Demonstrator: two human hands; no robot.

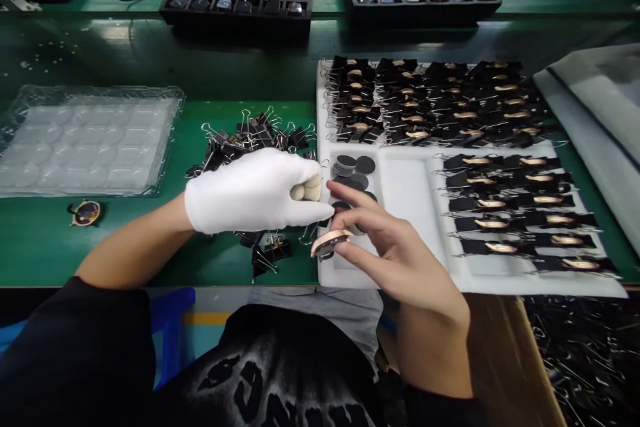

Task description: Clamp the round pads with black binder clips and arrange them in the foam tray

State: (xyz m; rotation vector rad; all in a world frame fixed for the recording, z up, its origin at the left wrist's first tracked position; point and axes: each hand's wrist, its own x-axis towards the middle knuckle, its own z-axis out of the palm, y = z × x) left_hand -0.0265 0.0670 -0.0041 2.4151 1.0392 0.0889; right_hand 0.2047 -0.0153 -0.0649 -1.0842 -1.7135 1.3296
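My right hand (395,247), bare, pinches a gold-rimmed round watch case (331,241) between thumb and fingers, tilted with a dark side showing, above the near left edge of the white foam tray (413,180). Beside it, my left hand (255,190), in a white glove, has its fingers curled and its thumb stretched toward the right fingertips; what it holds, if anything, is hidden. Dark round discs (357,180) lie in a tray compartment just behind my right fingers. Under and behind the glove is a heap of black binder clips (250,137).
Rows of clipped gold-rimmed pieces (415,103) fill the tray's back and right. A clear plastic tray (90,140) lies left, with another watch case (87,213) before it. Black compartment boxes (237,10) stand at the back. A box of black clips (590,353) sits lower right.
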